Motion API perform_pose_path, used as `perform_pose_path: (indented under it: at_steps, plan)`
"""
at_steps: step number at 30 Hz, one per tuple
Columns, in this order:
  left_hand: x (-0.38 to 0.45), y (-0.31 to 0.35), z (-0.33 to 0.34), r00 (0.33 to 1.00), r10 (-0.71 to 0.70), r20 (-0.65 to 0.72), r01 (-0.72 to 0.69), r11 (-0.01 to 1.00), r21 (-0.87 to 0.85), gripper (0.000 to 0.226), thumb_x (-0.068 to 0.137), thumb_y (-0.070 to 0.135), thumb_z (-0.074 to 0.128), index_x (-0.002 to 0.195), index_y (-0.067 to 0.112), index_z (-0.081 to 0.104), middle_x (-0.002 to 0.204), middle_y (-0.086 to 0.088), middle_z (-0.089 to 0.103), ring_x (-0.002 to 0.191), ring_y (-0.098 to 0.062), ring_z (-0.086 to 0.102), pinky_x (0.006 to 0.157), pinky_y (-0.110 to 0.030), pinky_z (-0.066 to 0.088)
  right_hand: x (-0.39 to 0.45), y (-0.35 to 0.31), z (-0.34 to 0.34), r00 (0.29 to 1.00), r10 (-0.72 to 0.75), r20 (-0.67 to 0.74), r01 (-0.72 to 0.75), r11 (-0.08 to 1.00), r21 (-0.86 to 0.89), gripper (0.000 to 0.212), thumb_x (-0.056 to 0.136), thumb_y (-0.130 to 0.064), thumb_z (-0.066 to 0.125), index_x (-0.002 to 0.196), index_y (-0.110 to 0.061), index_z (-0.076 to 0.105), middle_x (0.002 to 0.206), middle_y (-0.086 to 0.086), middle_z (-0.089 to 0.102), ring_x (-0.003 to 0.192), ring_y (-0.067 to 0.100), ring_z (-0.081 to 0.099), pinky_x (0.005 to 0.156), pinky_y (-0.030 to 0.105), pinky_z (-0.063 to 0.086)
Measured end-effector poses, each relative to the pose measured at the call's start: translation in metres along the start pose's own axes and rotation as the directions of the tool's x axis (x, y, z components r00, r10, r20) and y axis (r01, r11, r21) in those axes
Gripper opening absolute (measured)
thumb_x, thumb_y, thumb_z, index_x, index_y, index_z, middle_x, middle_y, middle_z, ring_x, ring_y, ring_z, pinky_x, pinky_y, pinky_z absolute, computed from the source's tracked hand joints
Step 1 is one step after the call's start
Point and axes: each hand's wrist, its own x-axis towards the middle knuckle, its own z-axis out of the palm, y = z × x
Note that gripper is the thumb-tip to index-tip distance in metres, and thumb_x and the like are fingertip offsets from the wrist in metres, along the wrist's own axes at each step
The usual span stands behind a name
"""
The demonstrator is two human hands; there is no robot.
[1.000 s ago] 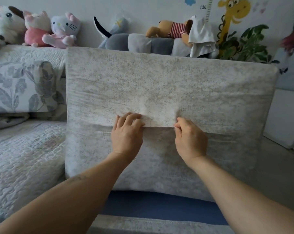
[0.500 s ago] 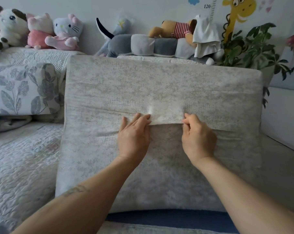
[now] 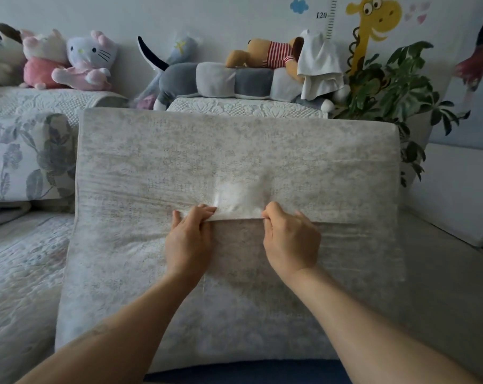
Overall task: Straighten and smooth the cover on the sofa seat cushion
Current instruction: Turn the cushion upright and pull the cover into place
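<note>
Nearest, a dark blue strip (image 3: pixel 248 370) shows under the cushion's (image 3: pixel 157 314) lower edge, so the cushion seems propped up off the seat, its top edge leaning toward the sofa back (image 3: pixel 243 108); that tilt puts the broad face toward the person, which suits working on the cover (image 3: pixel 262 151). Both forearms reach up side by side to the middle of that face, where a flap edge (image 3: pixel 239 216) of the cover runs across it from side to side. The left hand (image 3: pixel 189 242) lies back-up with fingers straight and close together, tips slipped just under the flap, probably to hold the lower layer flat. The right hand (image 3: pixel 290 239) is curled, thumb and fingers pinching the flap edge just right of centre, wrist bent a little inward. Between the two hands the cloth bulges in a pale pucker above the edge, so the overlap looks not yet smooth; creases also run out toward the left and right edges. Beyond the top edge, plush toys (image 3: pixel 88 60) sit along the sofa back, with a plant (image 3: pixel 395 87) by the far right corner.
</note>
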Motion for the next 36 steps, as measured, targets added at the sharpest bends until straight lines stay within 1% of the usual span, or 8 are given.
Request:
perform_pose_path:
  at_steps: [5, 8, 10, 16, 21, 26, 32, 36]
  plan:
    - [-0.008, 0.001, -0.018, 0.999, 0.013, 0.051, -0.010, 0.999, -0.051, 0.026, 0.101, 0.000, 0.062, 0.107, 0.024, 0.070, 0.127, 0.015, 0.073, 0.130, -0.008, 0.062, 0.115, -0.058, 0.046, -0.011, 0.014, 0.009, 0.990, -0.076, 0.121, 0.069, 0.996, 0.059, 0.030, 0.083, -0.005, 0.081, 0.109, -0.016, 0.071, 0.094, 0.002, 0.077, 0.088, 0.031, 0.073, 0.100, 0.052, 0.056]
    - [-0.007, -0.002, -0.021, 0.996, 0.065, 0.057, -0.063, 0.997, -0.040, 0.026, 0.100, -0.001, 0.063, 0.111, 0.020, 0.072, 0.126, 0.013, 0.073, 0.126, -0.002, 0.062, 0.114, -0.062, 0.045, -0.012, 0.028, 0.021, 0.949, -0.090, 0.303, 0.064, 0.993, 0.096, 0.061, 0.095, -0.020, 0.070, 0.153, -0.016, 0.048, 0.159, 0.008, 0.048, 0.152, 0.033, 0.035, 0.127, 0.051, 0.024]
    - [-0.006, -0.004, -0.020, 0.993, 0.098, 0.060, -0.096, 0.995, -0.029, 0.024, 0.101, 0.004, 0.060, 0.114, 0.020, 0.072, 0.127, 0.012, 0.073, 0.127, -0.006, 0.063, 0.112, -0.063, 0.046, -0.010, 0.039, 0.035, 0.938, -0.145, 0.315, 0.113, 0.987, 0.116, 0.062, 0.095, -0.010, 0.069, 0.154, -0.022, 0.050, 0.169, 0.006, 0.030, 0.160, 0.029, 0.017, 0.129, 0.053, 0.017]
    - [0.006, -0.006, -0.005, 1.000, -0.004, 0.020, 0.005, 0.998, -0.067, 0.027, 0.101, 0.003, 0.062, 0.112, 0.025, 0.073, 0.123, 0.015, 0.074, 0.122, -0.010, 0.065, 0.114, -0.060, 0.045, -0.004, 0.031, 0.052, 0.989, -0.035, 0.141, 0.013, 0.988, 0.154, 0.032, 0.092, 0.005, 0.069, 0.115, -0.017, 0.076, 0.142, 0.009, 0.064, 0.139, 0.035, 0.054, 0.119, 0.063, 0.035]
    - [0.032, -0.005, 0.009, 1.000, -0.018, 0.011, 0.019, 0.998, -0.058, 0.022, 0.102, 0.007, 0.060, 0.109, 0.023, 0.071, 0.123, 0.014, 0.074, 0.121, -0.021, 0.065, 0.106, -0.059, 0.050, 0.023, 0.030, 0.048, 0.989, 0.040, 0.143, -0.065, 0.982, 0.178, 0.029, 0.094, 0.001, 0.060, 0.115, -0.010, 0.076, 0.124, 0.011, 0.075, 0.128, 0.032, 0.064, 0.110, 0.067, 0.043]
    - [0.046, -0.005, 0.017, 0.999, -0.017, -0.044, 0.013, 0.996, -0.088, 0.022, 0.100, 0.003, 0.062, 0.109, 0.020, 0.073, 0.116, 0.022, 0.068, 0.116, -0.025, 0.066, 0.100, -0.044, 0.053, 0.044, 0.028, 0.044, 0.995, 0.013, 0.102, -0.028, 0.989, 0.144, 0.026, 0.083, 0.001, 0.071, 0.100, -0.015, 0.081, 0.100, 0.012, 0.080, 0.098, 0.031, 0.077, 0.083, 0.051, 0.062]
    - [0.051, -0.020, 0.024, 0.997, -0.039, -0.062, 0.034, 0.996, -0.087, 0.015, 0.101, 0.011, 0.065, 0.104, 0.024, 0.072, 0.111, 0.027, 0.066, 0.114, -0.026, 0.065, 0.090, -0.035, 0.049, 0.040, 0.022, 0.052, 0.995, 0.023, 0.098, -0.031, 0.995, 0.090, 0.023, 0.080, -0.009, 0.069, 0.095, -0.021, 0.082, 0.073, 0.005, 0.075, 0.059, 0.035, 0.069, 0.052, 0.034, 0.054]
    - [0.047, -0.030, 0.029, 0.998, -0.057, -0.025, 0.055, 0.995, -0.079, 0.013, 0.100, 0.010, 0.068, 0.099, 0.022, 0.073, 0.096, 0.036, 0.064, 0.092, -0.009, 0.064, 0.099, -0.053, 0.052, 0.026, 0.022, 0.060, 0.985, 0.056, 0.166, -0.068, 0.995, 0.069, 0.019, 0.082, -0.005, 0.080, 0.095, -0.019, 0.082, 0.066, 0.006, 0.073, 0.055, 0.033, 0.068, 0.048, 0.034, 0.053]
